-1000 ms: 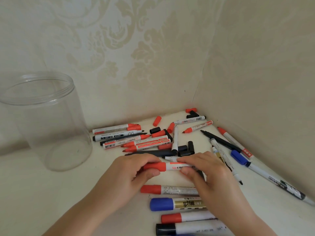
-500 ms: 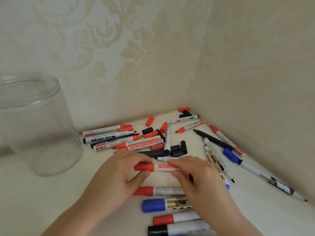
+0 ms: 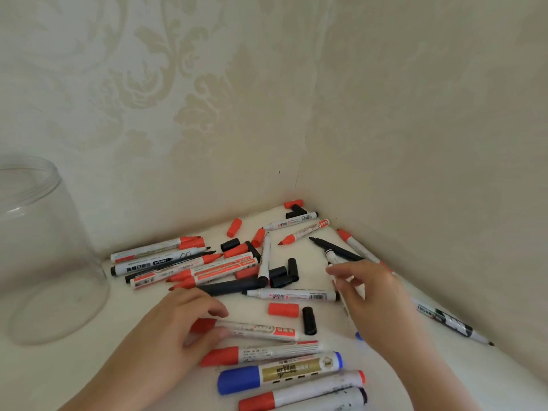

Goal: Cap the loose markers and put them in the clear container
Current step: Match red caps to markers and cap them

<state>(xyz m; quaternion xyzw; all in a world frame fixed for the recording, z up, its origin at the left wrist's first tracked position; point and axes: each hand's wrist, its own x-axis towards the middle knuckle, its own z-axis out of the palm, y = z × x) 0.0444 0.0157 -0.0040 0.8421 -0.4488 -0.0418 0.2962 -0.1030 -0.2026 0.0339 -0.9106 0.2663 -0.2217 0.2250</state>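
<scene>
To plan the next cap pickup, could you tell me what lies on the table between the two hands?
In the head view, a loose red cap and a loose black cap lie between the left hand and right hand.

Left of the hands, the container (image 3: 44, 256) is clear glossy plastic. Marker barrels (image 3: 290, 296) beyond them look smooth plastic, the bench (image 3: 89, 366) matt, the wall (image 3: 178, 114) embossed paper.

wallpaper (image 3: 184, 93): cream, pale damask leaf pattern
bench (image 3: 74, 369): off-white, plain
container (image 3: 44, 250): clear, colourless
blue-capped marker (image 3: 278, 373), nearest the wrists: blue cap, gold label
loose caps (image 3: 283, 309) beside it: red and black
markers (image 3: 189, 266) right of container: white barrels, red or black ends
</scene>
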